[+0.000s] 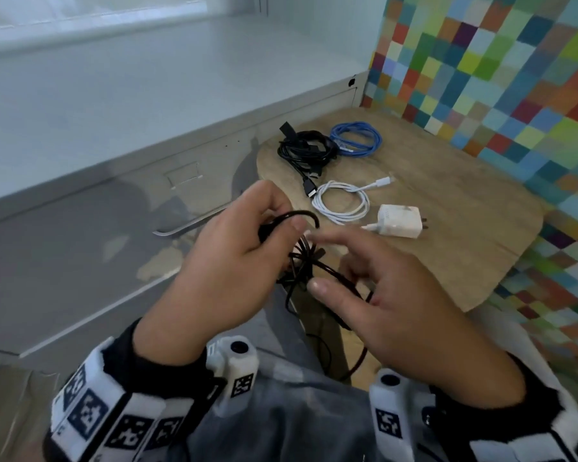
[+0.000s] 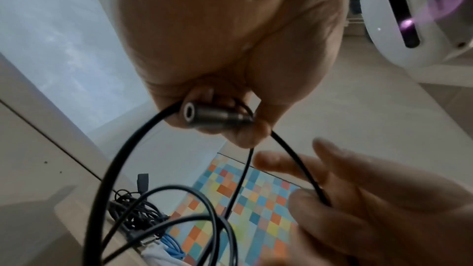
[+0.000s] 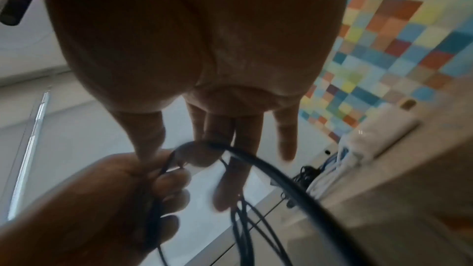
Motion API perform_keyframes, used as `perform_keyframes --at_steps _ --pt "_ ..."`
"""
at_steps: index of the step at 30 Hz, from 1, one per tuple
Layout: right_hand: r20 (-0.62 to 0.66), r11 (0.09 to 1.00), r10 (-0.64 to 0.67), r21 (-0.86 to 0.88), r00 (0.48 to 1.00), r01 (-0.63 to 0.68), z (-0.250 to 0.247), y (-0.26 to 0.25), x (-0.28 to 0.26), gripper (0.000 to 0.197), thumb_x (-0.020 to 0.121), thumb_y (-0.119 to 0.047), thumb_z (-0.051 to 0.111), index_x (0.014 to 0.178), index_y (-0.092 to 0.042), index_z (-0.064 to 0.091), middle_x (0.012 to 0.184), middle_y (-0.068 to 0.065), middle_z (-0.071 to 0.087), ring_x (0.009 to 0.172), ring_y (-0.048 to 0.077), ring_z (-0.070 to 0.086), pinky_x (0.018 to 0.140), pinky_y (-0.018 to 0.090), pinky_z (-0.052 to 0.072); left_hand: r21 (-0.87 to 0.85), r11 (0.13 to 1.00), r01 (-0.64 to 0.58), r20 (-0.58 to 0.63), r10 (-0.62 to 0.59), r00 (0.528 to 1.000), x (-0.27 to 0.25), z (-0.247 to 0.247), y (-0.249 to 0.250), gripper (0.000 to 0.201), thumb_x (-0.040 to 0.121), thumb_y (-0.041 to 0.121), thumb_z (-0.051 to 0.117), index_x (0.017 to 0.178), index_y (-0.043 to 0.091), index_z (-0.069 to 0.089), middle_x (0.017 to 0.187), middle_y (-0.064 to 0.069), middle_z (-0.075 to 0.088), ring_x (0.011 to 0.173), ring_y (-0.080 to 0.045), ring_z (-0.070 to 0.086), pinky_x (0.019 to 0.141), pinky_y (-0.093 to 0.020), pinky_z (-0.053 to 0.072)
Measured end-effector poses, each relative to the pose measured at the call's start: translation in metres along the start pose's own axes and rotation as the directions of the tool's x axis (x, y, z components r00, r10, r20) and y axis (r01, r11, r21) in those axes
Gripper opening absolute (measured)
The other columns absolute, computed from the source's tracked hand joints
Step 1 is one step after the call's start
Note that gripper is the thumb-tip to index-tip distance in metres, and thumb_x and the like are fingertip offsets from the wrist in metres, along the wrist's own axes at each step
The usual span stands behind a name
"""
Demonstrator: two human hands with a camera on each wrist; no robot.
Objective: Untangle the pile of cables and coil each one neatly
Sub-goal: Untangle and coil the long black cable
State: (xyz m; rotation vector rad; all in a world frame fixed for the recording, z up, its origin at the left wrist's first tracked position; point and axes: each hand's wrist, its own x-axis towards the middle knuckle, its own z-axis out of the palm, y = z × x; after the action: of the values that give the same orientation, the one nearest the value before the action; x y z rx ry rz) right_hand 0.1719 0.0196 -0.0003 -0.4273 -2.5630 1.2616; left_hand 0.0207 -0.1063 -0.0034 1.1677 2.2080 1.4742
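A tangled black cable (image 1: pixel 302 261) hangs between my two hands, over the near edge of the wooden table (image 1: pixel 454 181). My left hand (image 1: pixel 274 221) grips the cable together with its metal jack plug (image 2: pixel 212 114); a loop (image 1: pixel 306 215) arches over the thumb. My right hand (image 1: pixel 341 261) is just to the right, fingers (image 3: pixel 245 149) straight and spread, thumb apart from them. A strand of the cable (image 3: pixel 268 167) runs across those fingers. Loose loops (image 2: pixel 204 219) dangle below both hands.
Farther back on the table lie a coiled black cable bundle (image 1: pixel 306 150), a coiled blue cable (image 1: pixel 356 140), a coiled white cable (image 1: pixel 342 201) and a white charger block (image 1: pixel 397 221). A grey cabinet (image 1: pixel 80 228) stands on the left, a chequered wall (image 1: pixel 514 78) on the right.
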Motion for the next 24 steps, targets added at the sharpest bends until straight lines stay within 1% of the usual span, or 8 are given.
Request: perform_keyframes --at_steps 3,6,8,11,15,18,22,24 --pt "-0.019 0.984 0.022 0.176 1.000 -0.018 -0.008 0.007 -0.004 0.046 0.096 -0.063 0.045 0.092 -0.031 0.078 0.053 -0.008 0.056 0.048 0.004 0.050 0.052 0.038 0.046 -0.194 0.980 -0.054 -0.083 0.038 0.996 0.009 -0.010 -0.010 0.013 0.097 0.025 0.059 0.085 0.024 0.055 0.081 -0.001 0.074 0.074 -0.018 0.067 0.069 -0.041 0.052" --pt "-0.147 1.000 -0.028 -0.017 0.989 0.026 -0.020 0.025 -0.002 0.052 0.100 -0.054 0.046 0.068 -0.025 0.076 0.056 -0.007 0.062 0.049 0.010 0.056 0.051 0.026 0.042 -0.351 0.932 -0.092 -0.204 0.020 0.979 0.013 -0.029 -0.013 0.014 0.096 0.018 0.058 0.083 0.022 0.051 0.079 -0.002 0.074 0.055 -0.017 0.045 0.054 -0.020 0.036" --pt "-0.201 0.991 -0.023 -0.133 0.979 -0.004 -0.021 0.034 0.000 0.037 0.098 -0.039 0.063 0.068 -0.022 0.077 0.067 -0.006 0.067 0.059 0.012 0.062 0.055 0.025 0.047 -0.422 0.897 -0.133 -0.227 0.038 0.973 0.013 -0.036 -0.009 0.015 0.097 0.014 0.053 0.084 0.019 0.047 0.072 0.001 0.072 0.057 -0.041 0.039 0.050 -0.018 0.030" --pt "-0.239 0.997 0.075 0.004 0.968 -0.076 -0.013 0.035 0.004 0.007 0.087 -0.027 0.077 0.091 -0.032 0.081 0.085 -0.013 0.073 0.080 0.005 0.070 0.067 0.015 0.053 -0.473 0.857 -0.205 -0.163 0.143 0.976 0.009 -0.033 0.001 0.017 0.102 0.004 0.046 0.088 0.014 0.042 0.061 0.009 0.066 0.069 -0.068 0.039 0.050 -0.023 0.022" --pt "-0.119 0.966 0.146 0.230 0.982 -0.116 0.010 0.030 0.009 0.039 0.079 -0.026 0.086 0.114 -0.038 0.074 0.103 -0.013 0.074 0.095 0.009 0.071 0.077 0.029 0.060 -0.575 0.797 -0.187 -0.002 0.228 0.974 -0.001 -0.019 0.012 0.012 0.096 0.016 0.049 0.088 0.008 0.043 0.083 -0.013 0.072 0.046 -0.028 0.032 0.047 -0.031 0.020" --pt "-0.174 0.971 0.094 0.236 0.980 -0.051 0.016 0.029 0.012 0.017 0.089 -0.016 0.077 0.101 -0.029 0.077 0.091 -0.007 0.076 0.083 0.013 0.071 0.076 0.038 0.061 -0.585 0.803 -0.109 0.061 0.177 0.982 -0.002 -0.013 0.010 0.015 0.101 0.014 0.052 0.088 0.009 0.045 0.092 -0.015 0.072 0.043 -0.020 0.021 0.043 -0.030 0.019" --pt "-0.266 0.943 0.131 0.332 0.955 -0.036 0.009 0.031 0.011 0.028 0.097 -0.006 0.065 0.101 -0.030 0.078 0.082 -0.004 0.078 0.073 0.016 0.074 0.076 0.045 0.064 -0.565 0.823 0.058 0.032 -0.048 0.998 0.007 -0.019 -0.003 0.020 0.100 0.015 0.052 0.081 0.013 0.053 0.076 -0.032 0.046 0.045 -0.021 0.015 0.043 -0.025 0.015" --pt "-0.307 0.954 0.116 0.301 0.945 -0.019 0.009 0.031 0.011 0.026 0.098 -0.007 0.065 0.101 -0.029 0.079 0.077 0.002 0.077 0.070 0.019 0.074 0.075 0.049 0.063 -0.535 0.837 0.113 -0.003 -0.136 0.991 0.009 -0.018 -0.006 0.023 0.106 0.012 0.051 0.082 0.011 0.052 0.074 -0.029 0.040 0.046 -0.022 0.016 0.044 -0.025 0.020"
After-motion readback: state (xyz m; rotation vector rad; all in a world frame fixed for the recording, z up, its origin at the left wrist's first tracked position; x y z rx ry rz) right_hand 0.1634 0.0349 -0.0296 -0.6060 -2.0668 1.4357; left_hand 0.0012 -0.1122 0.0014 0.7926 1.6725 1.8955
